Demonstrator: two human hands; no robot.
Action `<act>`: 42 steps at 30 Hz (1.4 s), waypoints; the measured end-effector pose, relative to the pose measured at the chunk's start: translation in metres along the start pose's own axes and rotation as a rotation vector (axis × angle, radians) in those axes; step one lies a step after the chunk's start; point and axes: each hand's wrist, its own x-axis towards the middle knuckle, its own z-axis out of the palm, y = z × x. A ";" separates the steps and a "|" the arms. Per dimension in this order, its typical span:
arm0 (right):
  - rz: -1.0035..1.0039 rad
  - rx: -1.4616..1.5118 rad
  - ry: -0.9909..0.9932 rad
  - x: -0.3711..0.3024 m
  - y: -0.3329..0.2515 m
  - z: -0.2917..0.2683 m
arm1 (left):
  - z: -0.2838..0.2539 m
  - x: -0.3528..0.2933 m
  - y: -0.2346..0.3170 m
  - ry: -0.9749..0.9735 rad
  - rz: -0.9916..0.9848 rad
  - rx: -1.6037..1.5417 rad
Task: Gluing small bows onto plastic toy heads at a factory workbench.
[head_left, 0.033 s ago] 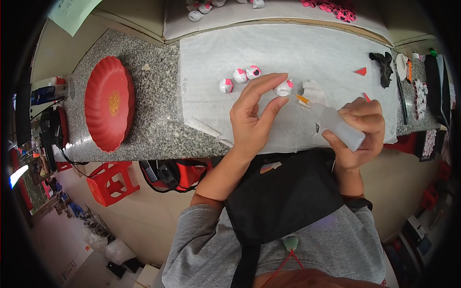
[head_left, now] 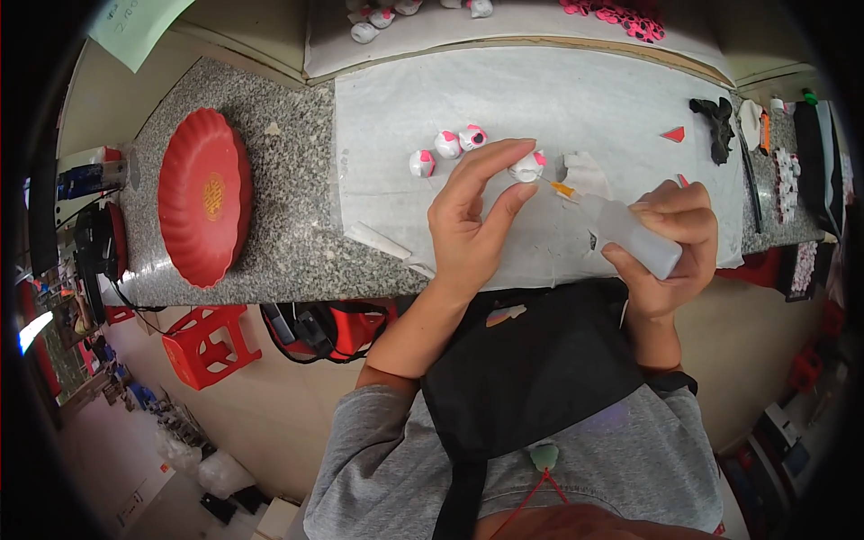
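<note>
Between the thumb and fingers of my left hand [head_left: 466,223] sits a small white ball-shaped figure [head_left: 525,169] with a pink patch. My right hand [head_left: 688,236] is wrapped round a translucent squeeze bottle [head_left: 641,241]. The bottle's orange nozzle [head_left: 564,190] carries a thin needle, which points left at the lower side of the figure; I cannot tell whether it touches. Just beyond my left hand, three similar white and pink figures [head_left: 447,143] stand on the white sheet [head_left: 387,99].
A red scalloped dish [head_left: 184,198] lies on the speckled counter [head_left: 283,189] at the left. Red scraps [head_left: 673,134] and a crumpled black piece [head_left: 715,126] are at the right. More figures [head_left: 364,33] and pink-black pieces [head_left: 639,29] rest on the back shelf. A red stool [head_left: 211,346] stands below left.
Almost nothing differs: both hands, the figure and the bottle appear shifted very slightly left, along with the surroundings. Both holds stay the same.
</note>
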 end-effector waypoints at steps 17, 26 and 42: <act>0.449 -0.705 -0.225 0.117 0.136 -0.002 | -0.005 0.000 0.002 0.206 -0.145 -0.403; 0.271 -1.108 -0.444 0.121 0.153 0.013 | 0.000 -0.001 0.000 0.239 -0.165 -0.366; 0.827 0.609 -0.208 0.012 0.031 0.002 | 0.014 0.000 0.009 0.115 -0.201 -0.448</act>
